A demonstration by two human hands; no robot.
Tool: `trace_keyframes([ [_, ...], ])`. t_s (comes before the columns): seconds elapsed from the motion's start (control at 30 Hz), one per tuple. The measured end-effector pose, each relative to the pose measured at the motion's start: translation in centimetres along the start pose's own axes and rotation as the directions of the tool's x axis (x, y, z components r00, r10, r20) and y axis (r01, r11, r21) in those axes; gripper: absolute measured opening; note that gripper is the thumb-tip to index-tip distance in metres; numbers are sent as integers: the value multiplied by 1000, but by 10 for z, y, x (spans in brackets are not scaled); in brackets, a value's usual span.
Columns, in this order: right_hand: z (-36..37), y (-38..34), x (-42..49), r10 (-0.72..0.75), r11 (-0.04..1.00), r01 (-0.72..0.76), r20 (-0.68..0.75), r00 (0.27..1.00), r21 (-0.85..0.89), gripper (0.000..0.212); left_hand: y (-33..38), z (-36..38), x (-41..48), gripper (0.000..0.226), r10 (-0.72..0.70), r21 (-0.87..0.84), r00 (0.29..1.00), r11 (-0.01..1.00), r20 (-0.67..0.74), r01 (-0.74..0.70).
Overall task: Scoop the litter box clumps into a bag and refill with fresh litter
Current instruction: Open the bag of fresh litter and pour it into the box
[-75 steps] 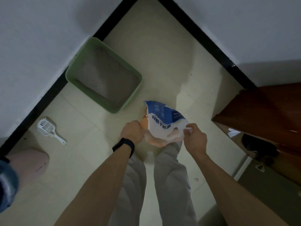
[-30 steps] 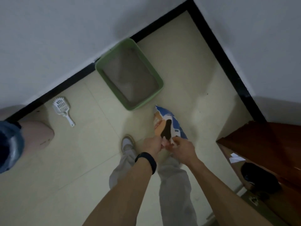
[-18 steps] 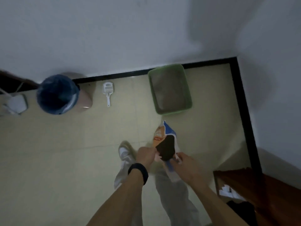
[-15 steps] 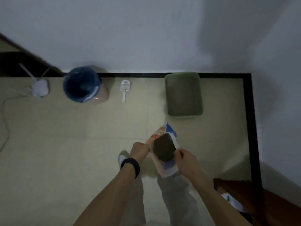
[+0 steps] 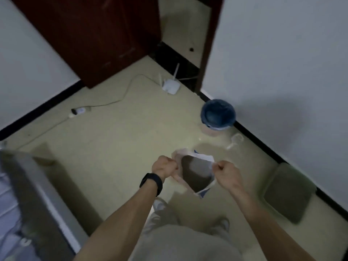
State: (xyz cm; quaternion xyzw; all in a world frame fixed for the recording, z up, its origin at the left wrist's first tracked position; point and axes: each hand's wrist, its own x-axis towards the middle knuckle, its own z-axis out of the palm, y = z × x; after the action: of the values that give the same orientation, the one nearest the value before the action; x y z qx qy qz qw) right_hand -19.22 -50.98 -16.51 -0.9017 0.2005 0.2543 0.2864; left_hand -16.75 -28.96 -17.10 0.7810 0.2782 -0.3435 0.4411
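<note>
Left hand and right hand are pinching opposite rim edges of the open litter bag, centre frame; soft film, likely heavy, so underside support is looking advisable.

Smooth, faintly glossy floor tiles fill the middle. The door at upper left is dark reddish wood. The litter bag is thin crinkled plastic film; the litter box at right, matt green plastic.
</note>
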Motion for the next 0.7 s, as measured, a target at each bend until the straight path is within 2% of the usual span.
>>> trace_keyframes([
  [0.17,48,-160,15,-146,989,139,156,977,53,32,-19,-144,15,24,58,-110,984,991,-170,-78],
  [0.33,105,-325,52,-196,951,109,289,937,291,20,-52,-297,54,21,-33,-267,942,962,-335,-61],
  [0.4,130,-394,66,-241,936,122,347,907,331,18,-68,-359,71,19,-77,-364,922,929,-379,-71],
  [0.53,192,-529,101,-326,934,210,452,830,289,23,-102,-474,114,20,-191,-537,885,840,-425,-76],
  [0.63,235,-619,122,-333,942,246,543,771,229,15,-122,-549,144,19,-315,-705,834,700,-452,-118],
  [0.7,260,-673,134,-315,949,254,568,760,187,8,-129,-595,157,21,-384,-796,819,590,-426,-137],
])
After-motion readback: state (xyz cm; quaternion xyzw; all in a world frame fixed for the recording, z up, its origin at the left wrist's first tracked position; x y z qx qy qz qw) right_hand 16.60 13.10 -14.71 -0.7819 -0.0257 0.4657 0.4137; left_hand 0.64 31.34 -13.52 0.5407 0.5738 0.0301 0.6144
